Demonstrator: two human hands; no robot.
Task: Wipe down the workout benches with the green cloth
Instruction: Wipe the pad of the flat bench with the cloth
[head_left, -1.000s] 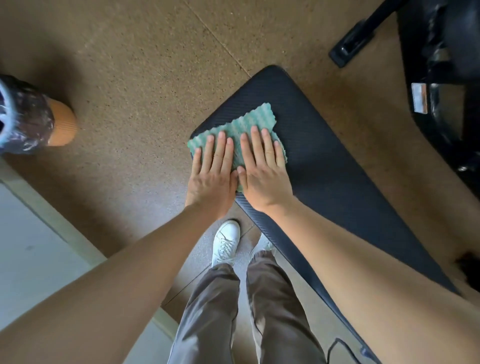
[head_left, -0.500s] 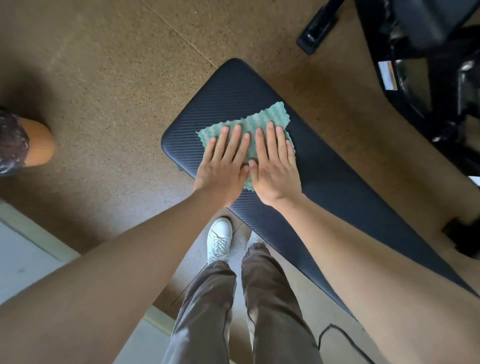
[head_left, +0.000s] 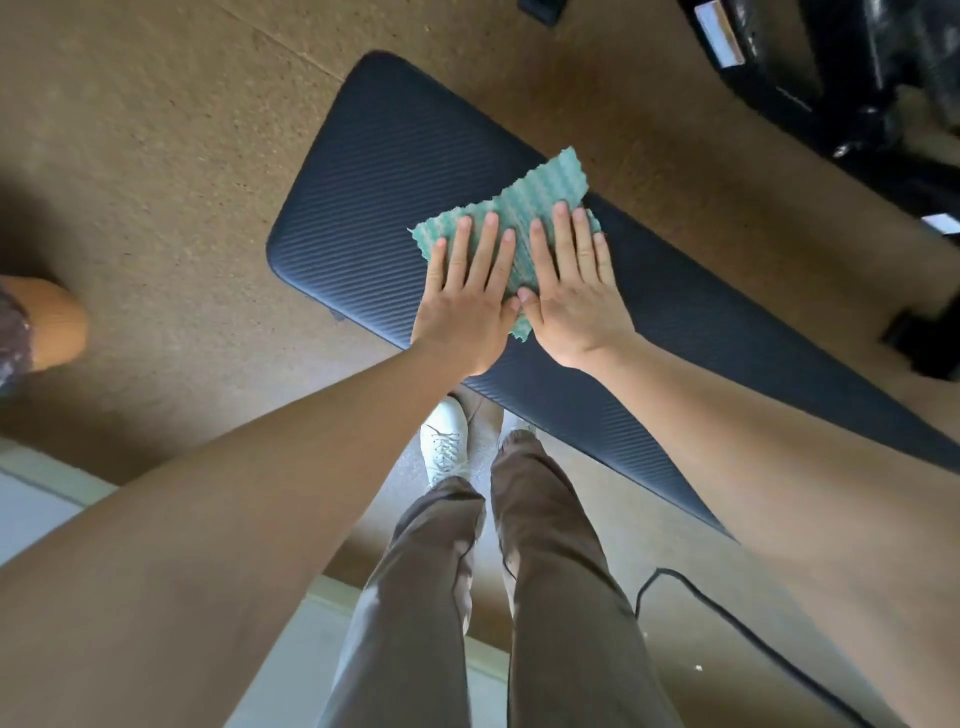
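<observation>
A dark blue padded workout bench (head_left: 363, 182) runs from upper left to lower right across the brown floor. The green wavy-patterned cloth (head_left: 540, 192) lies flat on it, a little way in from its rounded end. My left hand (head_left: 467, 306) and my right hand (head_left: 571, 296) lie side by side, palms down and fingers stretched out, pressing the cloth onto the pad. One corner of the cloth sticks out past my fingertips, over the bench's far edge. The hands hide the middle of the cloth.
Black gym equipment (head_left: 857, 78) fills the top right corner, and a black foot (head_left: 919, 338) stands by the bench's far side. An orange-based object (head_left: 52, 322) sits at the left edge. A black cable (head_left: 727, 613) lies on the floor by my legs and white shoe (head_left: 444, 441).
Both hands have slid the cloth along the pad away from its rounded end and toward its far edge. More bare pad now shows to their left.
</observation>
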